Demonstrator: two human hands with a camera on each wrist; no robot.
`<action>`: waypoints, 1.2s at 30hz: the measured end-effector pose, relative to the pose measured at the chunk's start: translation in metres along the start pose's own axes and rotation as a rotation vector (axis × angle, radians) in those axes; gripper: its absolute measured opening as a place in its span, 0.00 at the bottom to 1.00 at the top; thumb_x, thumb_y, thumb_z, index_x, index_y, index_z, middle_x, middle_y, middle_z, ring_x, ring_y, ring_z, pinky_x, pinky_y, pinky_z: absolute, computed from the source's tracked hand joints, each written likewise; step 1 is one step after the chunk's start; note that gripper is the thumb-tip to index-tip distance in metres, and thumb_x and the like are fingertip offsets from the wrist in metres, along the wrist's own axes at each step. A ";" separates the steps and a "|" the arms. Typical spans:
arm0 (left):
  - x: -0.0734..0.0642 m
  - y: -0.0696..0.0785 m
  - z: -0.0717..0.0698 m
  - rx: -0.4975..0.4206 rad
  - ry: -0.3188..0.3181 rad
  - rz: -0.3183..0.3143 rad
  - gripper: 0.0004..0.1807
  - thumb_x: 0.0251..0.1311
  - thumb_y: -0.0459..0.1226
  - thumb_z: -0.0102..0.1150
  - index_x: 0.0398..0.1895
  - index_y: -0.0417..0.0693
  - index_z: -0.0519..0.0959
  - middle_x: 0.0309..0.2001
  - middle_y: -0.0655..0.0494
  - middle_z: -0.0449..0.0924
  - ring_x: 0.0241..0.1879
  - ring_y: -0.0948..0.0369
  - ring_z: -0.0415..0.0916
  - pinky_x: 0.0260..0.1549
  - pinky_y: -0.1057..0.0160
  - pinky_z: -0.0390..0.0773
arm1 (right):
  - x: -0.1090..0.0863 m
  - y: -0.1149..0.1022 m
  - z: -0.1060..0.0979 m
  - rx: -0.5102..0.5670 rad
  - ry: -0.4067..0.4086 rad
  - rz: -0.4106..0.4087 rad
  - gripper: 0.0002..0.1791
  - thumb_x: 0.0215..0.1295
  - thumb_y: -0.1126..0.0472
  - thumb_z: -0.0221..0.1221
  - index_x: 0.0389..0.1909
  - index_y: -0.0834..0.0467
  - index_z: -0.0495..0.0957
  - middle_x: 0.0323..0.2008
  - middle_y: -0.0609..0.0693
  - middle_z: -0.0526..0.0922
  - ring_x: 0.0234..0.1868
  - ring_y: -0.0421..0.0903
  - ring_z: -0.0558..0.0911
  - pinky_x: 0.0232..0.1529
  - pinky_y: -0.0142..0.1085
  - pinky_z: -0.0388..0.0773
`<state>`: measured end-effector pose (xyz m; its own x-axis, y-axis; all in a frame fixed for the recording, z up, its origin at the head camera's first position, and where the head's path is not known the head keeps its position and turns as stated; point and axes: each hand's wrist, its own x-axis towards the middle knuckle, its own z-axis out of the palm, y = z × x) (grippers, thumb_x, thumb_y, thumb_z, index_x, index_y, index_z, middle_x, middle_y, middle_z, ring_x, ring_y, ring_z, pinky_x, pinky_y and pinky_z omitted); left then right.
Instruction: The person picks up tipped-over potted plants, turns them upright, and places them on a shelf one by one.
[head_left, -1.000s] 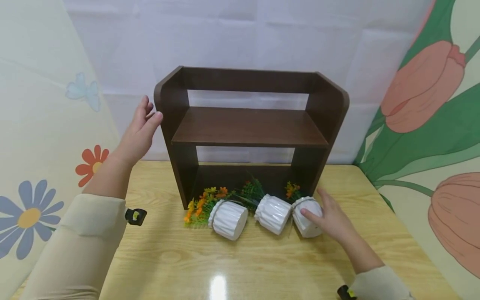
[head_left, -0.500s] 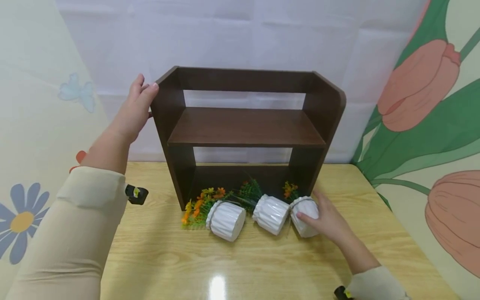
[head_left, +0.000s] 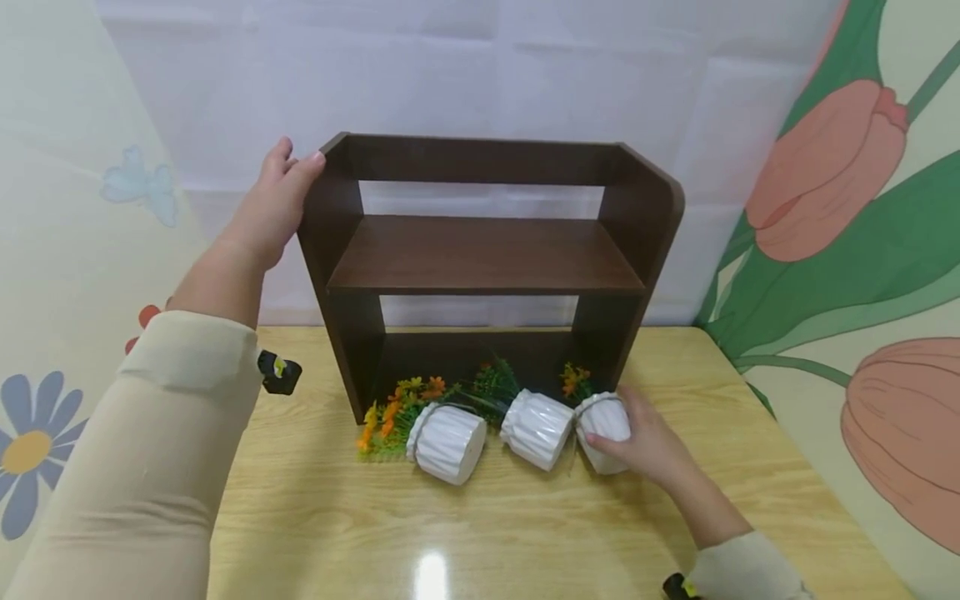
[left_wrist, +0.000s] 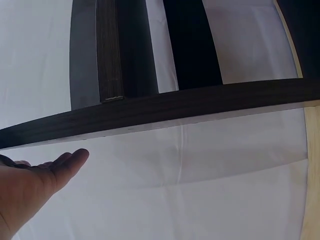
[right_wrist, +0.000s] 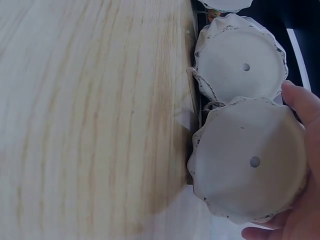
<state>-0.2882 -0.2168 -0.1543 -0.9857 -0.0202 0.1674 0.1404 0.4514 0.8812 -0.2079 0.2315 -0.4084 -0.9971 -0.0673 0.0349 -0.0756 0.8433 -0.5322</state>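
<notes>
A dark brown two-tier shelf (head_left: 487,250) stands on the wooden table. My left hand (head_left: 270,204) is at its upper left side panel with the fingers extended; in the left wrist view, the hand (left_wrist: 35,185) lies alongside the panel (left_wrist: 165,107), and firm contact cannot be told. Three white fluted flowerpots lie on their sides at the shelf's front, artificial flowers pointing inward: a left pot (head_left: 447,443), a middle pot (head_left: 536,429) and a right pot (head_left: 600,421). My right hand (head_left: 651,442) grips the right pot, thumb over its side; the right wrist view shows its base (right_wrist: 245,185).
Orange and yellow flowers (head_left: 397,408) spill from the left pot by the shelf's lower left corner. A white cloth (head_left: 420,67) hangs behind. Painted walls flank the table (head_left: 360,533), which extends in front of the pots.
My left hand has risen and moved in against the shelf's upper left edge. My right hand stays on the right pot, its thumb slightly shifted. The head view has drifted slightly.
</notes>
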 end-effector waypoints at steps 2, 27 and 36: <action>0.002 0.001 0.001 -0.015 0.002 -0.011 0.45 0.68 0.65 0.33 0.77 0.66 0.24 0.80 0.58 0.24 0.79 0.51 0.27 0.74 0.40 0.36 | -0.001 -0.001 0.001 -0.005 -0.004 0.004 0.58 0.55 0.35 0.65 0.73 0.68 0.51 0.70 0.72 0.60 0.67 0.70 0.65 0.63 0.64 0.65; 0.011 0.000 0.008 -0.054 -0.040 -0.015 0.38 0.73 0.60 0.24 0.79 0.61 0.32 0.81 0.58 0.28 0.79 0.54 0.31 0.76 0.46 0.38 | 0.002 -0.014 -0.004 -0.082 -0.099 0.128 0.62 0.52 0.30 0.64 0.73 0.69 0.51 0.67 0.74 0.63 0.65 0.70 0.69 0.59 0.63 0.70; 0.012 0.001 0.010 -0.097 -0.034 -0.011 0.36 0.73 0.57 0.25 0.79 0.61 0.34 0.81 0.57 0.31 0.79 0.55 0.33 0.77 0.49 0.38 | 0.001 -0.012 0.000 -0.031 -0.080 0.165 0.59 0.55 0.35 0.64 0.74 0.68 0.49 0.68 0.74 0.62 0.64 0.69 0.69 0.60 0.62 0.70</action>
<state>-0.3012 -0.2076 -0.1557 -0.9896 0.0059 0.1436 0.1360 0.3624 0.9221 -0.2082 0.2212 -0.4017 -0.9924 0.0324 -0.1184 0.0877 0.8621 -0.4991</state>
